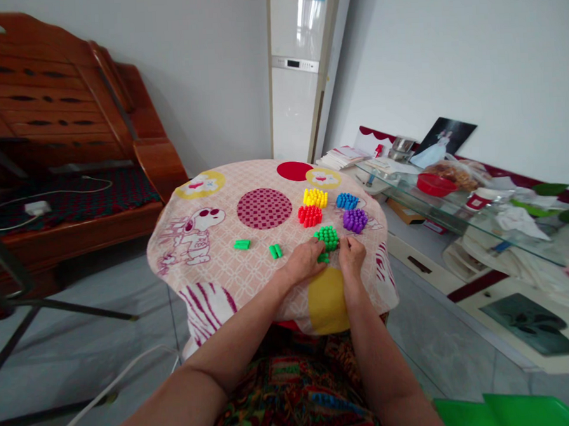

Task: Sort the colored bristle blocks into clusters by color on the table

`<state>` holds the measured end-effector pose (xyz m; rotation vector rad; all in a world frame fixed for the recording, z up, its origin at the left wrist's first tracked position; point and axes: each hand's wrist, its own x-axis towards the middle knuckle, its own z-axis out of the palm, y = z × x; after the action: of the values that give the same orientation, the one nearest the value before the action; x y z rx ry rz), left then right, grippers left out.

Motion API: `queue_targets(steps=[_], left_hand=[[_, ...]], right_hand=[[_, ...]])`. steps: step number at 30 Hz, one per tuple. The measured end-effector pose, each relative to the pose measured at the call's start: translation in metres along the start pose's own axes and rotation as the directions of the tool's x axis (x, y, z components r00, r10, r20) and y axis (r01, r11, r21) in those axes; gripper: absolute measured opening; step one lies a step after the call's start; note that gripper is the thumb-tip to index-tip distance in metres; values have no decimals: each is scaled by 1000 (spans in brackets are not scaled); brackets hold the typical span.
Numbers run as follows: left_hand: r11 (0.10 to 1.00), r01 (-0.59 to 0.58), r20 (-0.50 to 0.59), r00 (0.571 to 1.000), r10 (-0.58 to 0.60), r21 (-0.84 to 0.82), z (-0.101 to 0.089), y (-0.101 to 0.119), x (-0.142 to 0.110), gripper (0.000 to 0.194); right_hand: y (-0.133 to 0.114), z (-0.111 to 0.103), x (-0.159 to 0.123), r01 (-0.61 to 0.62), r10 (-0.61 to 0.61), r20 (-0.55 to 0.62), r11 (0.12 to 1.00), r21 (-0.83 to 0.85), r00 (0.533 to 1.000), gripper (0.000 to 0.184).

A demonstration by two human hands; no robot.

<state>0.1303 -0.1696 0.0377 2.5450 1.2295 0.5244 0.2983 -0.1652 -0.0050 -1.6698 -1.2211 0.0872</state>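
Observation:
A cluster of small green knobbly pieces stands on the round cloth-covered table. My left hand is at its near left side, fingers bent against the green pieces; whether it grips one is hidden. At the cluster's right edge, my right hand is closed with its fingertips pinched together, and what is between them is too small to make out. Two groups of green pieces lie apart to the left: one pair farther off and another pair nearer my left hand.
Behind the green cluster stand yellow pieces, red pieces, blue pieces and purple pieces. A wooden bench is at the left. A cluttered glass-topped cabinet runs along the right, and a tall white unit stands behind.

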Motion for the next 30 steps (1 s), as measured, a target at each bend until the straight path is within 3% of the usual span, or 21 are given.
queue_targets(steps=[9,17,22,26,30], left_hand=[[967,189,-215,950,-225,-173,5,-16,11,16],[940,239,-154,947,-281,-245,3,-15,15,37],[959,279,-141,949,-283,-49,-30,-33,-1,30],[931,302,14,950,-311,206,-58,-58,-21,31],[934,254,89,955,-284,249,-62,-76,-33,32]], right_hand=[[-3,-1,1,2,-2,0,1000,7,1000,35],[-5,-2,2,-13,12,14,1000,6,1000,32],[-3,0,1,-15,15,-3,999,39,1000,33],[-5,-1,1,-29,29,0,999,33,1000,32],[-7,-1,2,-29,29,-5,999,17,1000,34]])
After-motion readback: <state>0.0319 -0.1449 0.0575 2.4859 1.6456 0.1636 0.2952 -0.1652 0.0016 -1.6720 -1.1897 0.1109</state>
